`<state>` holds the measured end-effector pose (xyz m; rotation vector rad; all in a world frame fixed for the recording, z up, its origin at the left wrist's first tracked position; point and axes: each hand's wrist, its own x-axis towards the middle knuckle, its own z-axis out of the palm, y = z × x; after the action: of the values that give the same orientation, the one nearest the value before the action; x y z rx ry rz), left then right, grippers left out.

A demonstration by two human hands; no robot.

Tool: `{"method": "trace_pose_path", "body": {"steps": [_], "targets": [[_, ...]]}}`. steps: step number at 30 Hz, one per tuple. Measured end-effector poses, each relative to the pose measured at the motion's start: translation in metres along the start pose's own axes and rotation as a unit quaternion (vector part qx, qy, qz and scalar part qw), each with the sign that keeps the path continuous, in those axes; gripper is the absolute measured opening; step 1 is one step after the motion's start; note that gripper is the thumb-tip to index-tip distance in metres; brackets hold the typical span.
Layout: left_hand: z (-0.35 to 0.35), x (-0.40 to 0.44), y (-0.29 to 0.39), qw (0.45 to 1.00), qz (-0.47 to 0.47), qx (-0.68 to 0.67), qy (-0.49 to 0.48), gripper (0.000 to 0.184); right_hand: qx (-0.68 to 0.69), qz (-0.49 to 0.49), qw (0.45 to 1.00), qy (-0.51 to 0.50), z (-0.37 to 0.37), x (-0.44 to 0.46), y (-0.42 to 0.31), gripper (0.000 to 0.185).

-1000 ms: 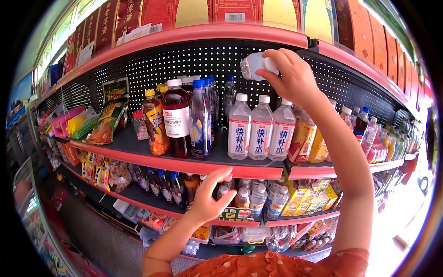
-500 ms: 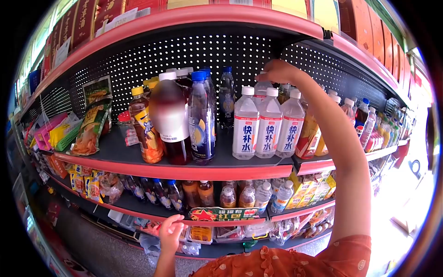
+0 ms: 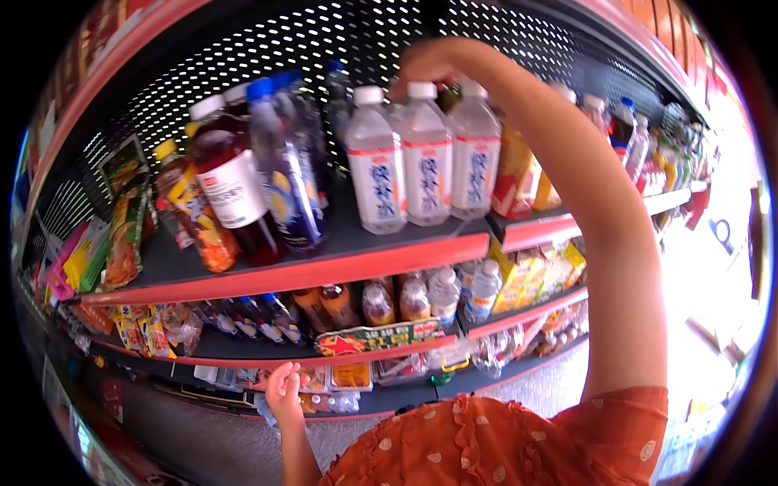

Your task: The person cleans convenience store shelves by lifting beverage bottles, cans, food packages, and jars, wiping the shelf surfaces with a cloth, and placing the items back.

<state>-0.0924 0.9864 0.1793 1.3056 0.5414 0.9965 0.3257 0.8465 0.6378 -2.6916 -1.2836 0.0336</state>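
My right hand (image 3: pixel 429 66) reaches over the front row of clear bottles, its fingers blurred and partly hidden behind the white caps. What it holds, if anything, cannot be made out. Three clear white-capped bottles with blue lettering, one of them the middle bottle (image 3: pixel 426 158), stand side by side below it. To their left are a blue-capped bottle (image 3: pixel 284 174) and a dark red bottle with a white label (image 3: pixel 233 188). My left hand (image 3: pixel 284 392) hangs low in front of the bottom shelves, fingers apart and holding nothing.
A red shelf edge (image 3: pixel 324 271) crosses in front of the bottles. The lower shelf holds small bottles (image 3: pixel 377 303) and yellow cartons (image 3: pixel 527 283). Snack bags (image 3: pixel 126 235) stand at the left. A perforated black back panel (image 3: pixel 243 61) rises behind.
My right hand has carried a clear bottle down behind the front row, where the bottle is now out of sight. My left hand has dropped lower. The view has tipped down.
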Motion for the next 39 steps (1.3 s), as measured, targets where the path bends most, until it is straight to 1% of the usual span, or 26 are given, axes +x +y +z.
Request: {"method": "trace_pose_path", "body": {"steps": [1,2,4,5,7,9,10,11,12,13,14,16,17,19,21,23,25,26,27,28,29,31,32,35,38,39], "targets": [[0.001,-0.003,0.001,1.000,-0.001,0.010,-0.005,0.023,0.001,-0.014,1.000,0.003,-0.001,-0.014,-0.007,0.043],[0.002,-0.005,0.004,1.000,-0.001,0.018,-0.010,0.023,-0.006,-0.007,1.000,0.028,-0.001,-0.019,-0.009,0.047],[0.005,-0.006,0.000,0.999,0.013,0.040,-0.003,0.023,-0.027,0.012,0.999,0.027,-0.007,-0.031,-0.010,0.047],[0.004,-0.005,-0.005,0.999,0.010,0.037,-0.009,0.023,-0.046,0.009,0.995,0.086,-0.008,-0.032,-0.007,0.045],[0.003,-0.006,-0.013,0.999,0.003,0.033,-0.012,0.024,-0.189,-0.060,0.968,0.151,-0.024,-0.081,-0.009,0.051],[0.011,-0.011,-0.011,0.999,-0.006,0.031,-0.016,0.023,-0.150,-0.117,0.954,0.231,-0.022,-0.144,-0.003,0.053],[0.018,-0.014,-0.009,0.999,-0.010,0.030,-0.015,0.023,-0.164,-0.142,0.930,0.298,-0.014,-0.174,-0.002,0.044],[0.024,-0.017,-0.005,0.999,-0.014,0.030,-0.014,0.023,-0.076,-0.112,0.938,0.318,0.008,-0.188,0.010,0.043],[0.029,-0.019,-0.001,0.998,-0.040,0.036,-0.020,0.023,0.016,-0.087,0.936,0.342,0.029,-0.202,0.023,0.043],[0.032,-0.020,-0.004,0.998,-0.036,0.039,-0.028,0.024,0.011,-0.172,0.946,0.274,0.034,-0.235,0.026,0.032],[0.034,-0.019,-0.010,0.998,-0.031,0.040,-0.034,0.024,0.005,-0.258,0.944,0.204,0.040,-0.274,0.028,0.031],[0.048,-0.023,-0.005,0.998,-0.031,0.046,-0.043,0.023,0.087,-0.328,0.937,0.078,0.097,-0.315,0.055,0.039],[0.056,-0.025,-0.004,0.997,-0.016,0.041,-0.069,0.023,0.086,-0.272,0.954,-0.087,0.110,-0.326,0.060,0.049],[0.076,-0.031,0.007,0.992,-0.019,0.034,-0.117,0.023,0.058,-0.200,0.969,-0.131,0.161,-0.328,0.086,0.056],[0.094,-0.033,0.009,0.989,-0.006,0.008,-0.146,0.024,0.033,-0.128,0.991,0.009,0.220,-0.308,0.133,0.062],[0.109,-0.037,0.012,0.984,0.004,0.006,-0.177,0.025,-0.017,-0.025,0.984,0.177,0.260,-0.279,0.169,0.063],[0.129,-0.046,0.024,0.981,-0.023,0.006,-0.191,0.027,0.045,0.040,0.983,0.171,0.281,-0.249,0.206,0.064],[0.138,-0.053,0.023,0.980,-0.007,0.017,-0.197,0.027,0.076,0.047,0.975,0.205,0.290,-0.236,0.216,0.058],[0.146,-0.059,0.023,0.978,0.007,0.029,-0.204,0.027,0.116,0.040,0.969,0.215,0.287,-0.227,0.218,0.049],[0.156,-0.069,0.027,0.979,0.018,0.038,-0.202,0.025,0.130,0.022,0.965,0.226,0.291,-0.217,0.224,0.045],[0.164,-0.082,0.035,0.981,0.000,0.047,-0.190,0.023,0.143,0.007,0.961,0.237,0.296,-0.209,0.231,0.042],[0.169,-0.102,0.039,0.967,0.024,0.145,-0.210,0.026,0.125,-0.048,0.945,0.297,0.302,-0.201,0.241,0.038],[0.170,-0.114,0.046,0.960,0.035,0.193,-0.198,0.026,0.116,-0.075,0.936,0.325,0.305,-0.197,0.246,0.036],[0.158,-0.143,0.046,0.952,0.017,0.258,-0.165,0.026,0.256,-0.078,0.919,0.291,0.308,-0.190,0.260,0.033],[0.128,-0.158,0.054,0.954,0.032,0.272,-0.117,0.026,0.120,-0.124,0.935,0.308,0.307,-0.206,0.245,0.031],[0.114,-0.160,0.057,0.955,0.036,0.276,-0.101,0.026,0.082,-0.167,0.924,0.334,0.305,-0.215,0.236,0.029]]}}
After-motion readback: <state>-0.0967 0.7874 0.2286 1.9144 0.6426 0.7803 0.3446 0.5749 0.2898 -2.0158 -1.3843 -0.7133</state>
